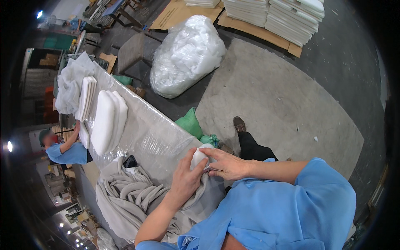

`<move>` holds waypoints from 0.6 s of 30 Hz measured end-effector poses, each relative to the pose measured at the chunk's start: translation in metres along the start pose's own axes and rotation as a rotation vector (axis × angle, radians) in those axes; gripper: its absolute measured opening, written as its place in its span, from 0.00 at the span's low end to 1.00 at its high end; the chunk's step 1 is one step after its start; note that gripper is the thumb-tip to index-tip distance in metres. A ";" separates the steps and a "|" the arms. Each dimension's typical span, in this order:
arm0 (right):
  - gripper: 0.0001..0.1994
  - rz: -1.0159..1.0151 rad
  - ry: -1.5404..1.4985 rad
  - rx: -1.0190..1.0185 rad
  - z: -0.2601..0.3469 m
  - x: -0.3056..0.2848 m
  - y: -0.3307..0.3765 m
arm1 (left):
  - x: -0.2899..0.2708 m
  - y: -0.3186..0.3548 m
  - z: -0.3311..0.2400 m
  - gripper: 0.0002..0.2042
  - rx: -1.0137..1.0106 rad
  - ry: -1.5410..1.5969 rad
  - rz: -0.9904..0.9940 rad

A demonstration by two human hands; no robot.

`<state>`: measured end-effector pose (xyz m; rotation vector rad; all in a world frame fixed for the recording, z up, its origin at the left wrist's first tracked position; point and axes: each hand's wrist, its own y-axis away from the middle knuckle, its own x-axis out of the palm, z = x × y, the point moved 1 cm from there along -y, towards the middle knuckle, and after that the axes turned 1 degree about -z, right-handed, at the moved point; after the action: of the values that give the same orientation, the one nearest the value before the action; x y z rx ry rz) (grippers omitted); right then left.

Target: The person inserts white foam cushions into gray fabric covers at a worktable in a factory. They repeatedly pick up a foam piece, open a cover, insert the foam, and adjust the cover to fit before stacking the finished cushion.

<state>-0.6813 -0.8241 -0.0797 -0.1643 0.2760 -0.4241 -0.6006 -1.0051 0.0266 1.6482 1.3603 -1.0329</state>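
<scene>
At the near corner of the plastic-covered table, my left hand (pixel 186 176) is closed around a white, soft-looking padding piece (pixel 197 159). My right hand (pixel 228 165) grips the same piece from the other side, its fingertips bent close to the edge of grey fabric. That grey fabric (pixel 129 188) lies in a bunched heap by my left forearm and runs under both hands. Fingers hide much of the white piece and where it meets the cloth. A small black object (pixel 130 161) rests at the heap's far edge.
White pads (pixel 109 121) stand along the table's (pixel 160 121) far left. A person in a blue shirt (pixel 71 152) works across it. Green sacks (pixel 189 123), a large plastic-wrapped bundle (pixel 189 56) and a chair (pixel 131 53) stand beyond. White stacked sheets (pixel 291 21) sit on cardboard.
</scene>
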 end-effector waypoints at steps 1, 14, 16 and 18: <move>0.17 0.006 -0.031 0.039 -0.002 -0.001 -0.003 | 0.002 -0.002 0.004 0.21 -0.004 0.024 0.003; 0.13 -0.197 -0.167 0.168 -0.027 -0.001 -0.038 | 0.029 -0.015 0.037 0.06 -0.305 0.280 -0.182; 0.13 -0.236 -0.191 0.174 -0.030 0.001 -0.042 | 0.031 -0.018 0.039 0.05 -0.343 0.314 -0.221; 0.12 -0.271 -0.214 0.183 -0.034 0.003 -0.045 | 0.031 -0.020 0.041 0.04 -0.370 0.344 -0.242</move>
<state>-0.7055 -0.8693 -0.1030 -0.0667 0.0028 -0.6919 -0.6214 -1.0275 -0.0194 1.4458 1.8873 -0.5887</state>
